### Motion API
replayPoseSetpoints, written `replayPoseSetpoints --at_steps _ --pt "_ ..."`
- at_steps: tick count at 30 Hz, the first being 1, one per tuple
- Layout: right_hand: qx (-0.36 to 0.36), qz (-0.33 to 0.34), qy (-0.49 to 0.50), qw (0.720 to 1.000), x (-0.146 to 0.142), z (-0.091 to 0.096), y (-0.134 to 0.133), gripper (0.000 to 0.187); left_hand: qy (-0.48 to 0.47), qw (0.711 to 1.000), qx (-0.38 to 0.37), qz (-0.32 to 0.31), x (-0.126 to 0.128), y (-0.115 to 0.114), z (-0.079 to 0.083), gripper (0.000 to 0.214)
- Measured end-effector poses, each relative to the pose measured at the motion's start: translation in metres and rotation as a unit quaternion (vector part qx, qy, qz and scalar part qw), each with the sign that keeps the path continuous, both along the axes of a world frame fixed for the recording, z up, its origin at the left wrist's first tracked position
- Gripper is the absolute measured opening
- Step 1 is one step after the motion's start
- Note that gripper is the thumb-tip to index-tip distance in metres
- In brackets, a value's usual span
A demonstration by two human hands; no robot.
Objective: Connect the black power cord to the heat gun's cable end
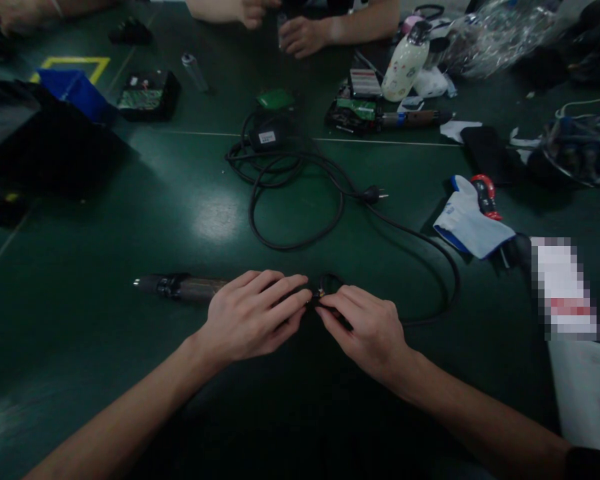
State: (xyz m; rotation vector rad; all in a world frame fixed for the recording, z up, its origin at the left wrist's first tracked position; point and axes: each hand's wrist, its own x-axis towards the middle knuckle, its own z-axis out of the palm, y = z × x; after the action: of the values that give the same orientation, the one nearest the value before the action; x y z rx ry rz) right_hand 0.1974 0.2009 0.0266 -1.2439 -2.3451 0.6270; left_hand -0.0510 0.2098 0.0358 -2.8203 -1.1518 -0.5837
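Note:
A dark, stick-shaped tool (195,288) with a brownish body and a shiny metal tip lies on the green table, tip to the left. Over its right half my left hand (255,313) is closed, palm down, covering most of that end. My right hand (367,323) pinches a thin black cable (333,277) close to the tool's right end. Between my fingertips a small brass-coloured part (321,292) shows; whether it is joined to the tool I cannot tell. The cord (453,267) loops from there to a black box with a white label (267,138).
A two-pin plug (375,194) lies beyond my hands. At right are a white glove (473,220), a red-and-black handle (486,197) and a phone-like slab (487,153). Opened electronics (147,97) and a cream bottle (406,63) stand farther back. Across the table, another person's hands (303,35) hold a small cylinder.

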Motion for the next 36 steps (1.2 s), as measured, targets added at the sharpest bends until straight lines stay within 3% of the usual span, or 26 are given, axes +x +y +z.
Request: replayPoseSetpoints --at_steps 5,11,16,32,36 --pt "-0.004 0.002 -0.001 1.0 0.0003 0.0008 0.0001 0.015 0.01 1.0 0.008 0.015 0.0004 -0.0003 -0.0011 0.023" --pt "0.006 -0.002 -0.001 1.0 0.0 -0.0009 -0.0002 0.015 -0.001 1.0 -0.002 0.002 -0.0006 0.0002 -0.0016 0.032" --pt "0.005 -0.003 -0.004 1.0 0.0003 -0.003 -0.0009 0.016 0.001 1.0 0.017 0.008 -0.0005 0.0009 -0.0028 0.023" --pt "0.006 0.001 -0.002 1.0 0.0005 -0.002 -0.0001 0.016 0.0 1.0 -0.001 -0.005 -0.0005 0.001 -0.0005 0.033" --pt "0.004 0.003 0.0 1.0 0.0005 -0.0016 -0.0001 0.015 0.006 1.0 0.005 0.002 -0.0004 0.0011 0.0 0.024"
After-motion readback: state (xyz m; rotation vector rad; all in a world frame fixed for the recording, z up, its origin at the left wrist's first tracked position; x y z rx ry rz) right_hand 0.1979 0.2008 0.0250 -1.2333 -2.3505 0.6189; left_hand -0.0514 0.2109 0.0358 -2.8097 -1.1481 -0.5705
